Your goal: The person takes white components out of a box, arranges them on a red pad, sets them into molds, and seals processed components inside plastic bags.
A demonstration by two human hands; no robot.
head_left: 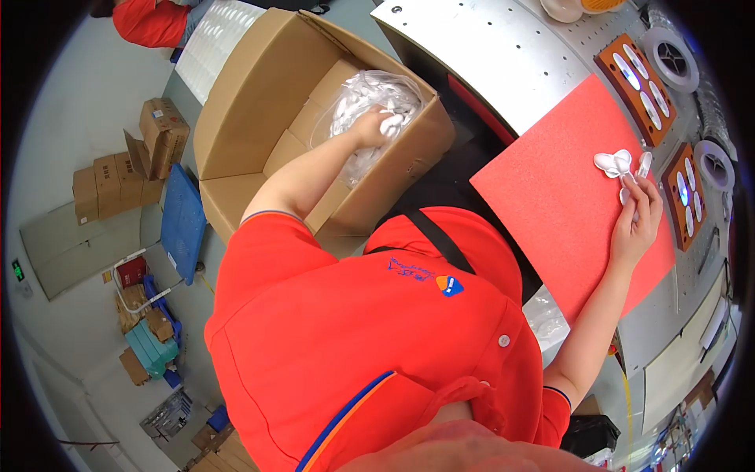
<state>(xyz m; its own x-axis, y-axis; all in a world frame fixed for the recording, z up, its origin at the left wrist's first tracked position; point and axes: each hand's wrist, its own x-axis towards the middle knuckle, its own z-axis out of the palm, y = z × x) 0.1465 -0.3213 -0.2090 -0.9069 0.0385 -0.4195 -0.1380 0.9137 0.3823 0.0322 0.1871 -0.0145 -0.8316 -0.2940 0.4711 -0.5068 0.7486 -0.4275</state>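
Left hand buried in the bag of white parts inside the cardboard box, closed round a few. Right hand fingertips on loose white pieces over on the red foam mat, probably pinning them flat.

Looks like a factory packing floor: stacked brown cardboard cartons on the concrete, perforated grey metal workbench, orange part trays, blue plastic pallet.

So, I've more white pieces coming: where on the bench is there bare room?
The red mat is bare between the perforated panel and the white pieces by the right hand. Crowded beyond, around the orange trays.
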